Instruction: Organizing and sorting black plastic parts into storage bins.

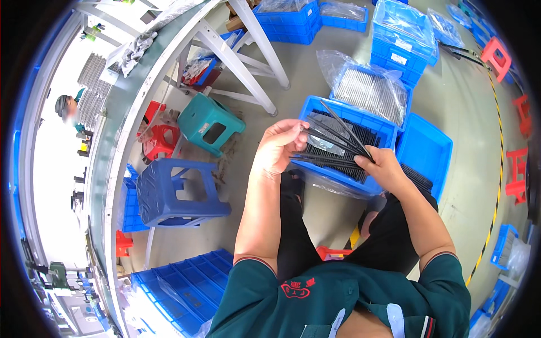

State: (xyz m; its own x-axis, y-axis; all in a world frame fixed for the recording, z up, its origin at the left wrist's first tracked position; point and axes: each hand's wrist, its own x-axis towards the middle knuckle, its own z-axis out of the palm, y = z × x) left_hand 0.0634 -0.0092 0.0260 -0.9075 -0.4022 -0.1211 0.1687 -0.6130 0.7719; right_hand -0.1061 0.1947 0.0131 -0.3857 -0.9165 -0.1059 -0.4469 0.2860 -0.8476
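Fanned out between my hands is a bunch of thin black rods (336, 138), held over a blue crate (389, 130). My right hand (386, 168) is closed round the bunch near its right end. At the left ends, my left hand (280, 145) has its thumb and fingers pinched on the rod tips. One rod slants up and away from the others. Inside the crate lie many similar black rods (369, 137) in a dense row, with clear plastic film among them. More dark rods (416, 179) rest by my right thigh, partly hidden by my arm.
Behind the crate, another blue crate holds pale rods (369, 90) under clear plastic. An empty-looking blue bin (425, 149) stands to the right. A teal stool (208, 124), a dark blue stool (180, 194) and a long workbench (121, 112) are at left. Stacked blue crates (400, 53) stand farther back.
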